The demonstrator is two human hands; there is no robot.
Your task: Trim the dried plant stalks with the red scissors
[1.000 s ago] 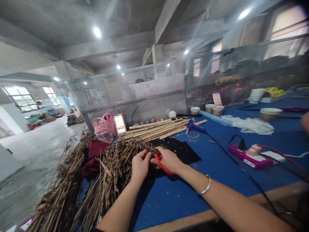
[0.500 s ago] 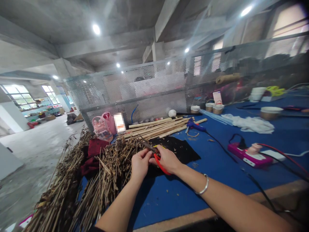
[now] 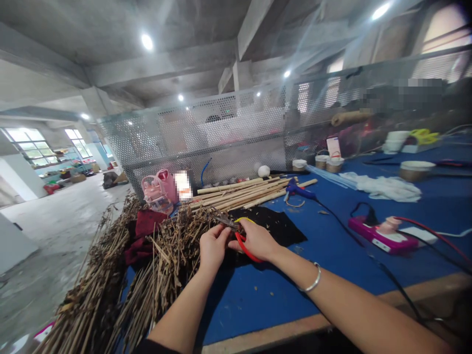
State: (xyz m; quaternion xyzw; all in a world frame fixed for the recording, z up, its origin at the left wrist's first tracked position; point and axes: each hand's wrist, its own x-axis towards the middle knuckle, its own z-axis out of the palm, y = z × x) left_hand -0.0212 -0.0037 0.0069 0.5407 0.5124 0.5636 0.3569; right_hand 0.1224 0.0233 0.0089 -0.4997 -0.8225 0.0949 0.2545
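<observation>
My right hand (image 3: pixel 255 239) is closed on a pair of scissors (image 3: pixel 246 250) with red and yellow handles. Their metal blades point up and left, over the dried plant stems (image 3: pixel 184 241). Close beside the blades, my left hand (image 3: pixel 214 246) has its thumb and fingers pinched together. What it holds is too small and covered to name. Both hands are above a black cloth (image 3: pixel 280 226) on the blue table (image 3: pixel 236 309). The dried stems lie in a thick heap to the left of my left hand.
Pale wooden sticks (image 3: pixel 243 193) lie behind the hands, with a blue glue gun (image 3: pixel 300 191) at their right end. A magenta power strip (image 3: pixel 381 236) with cables sits at right. A pink bag (image 3: pixel 160 189) and dark red cloth (image 3: pixel 147 223) are at left. A mesh partition (image 3: pixel 228 137) runs behind.
The scissor blades have come closer together. Both hands stay almost in the same place, and the view has shifted slightly.
</observation>
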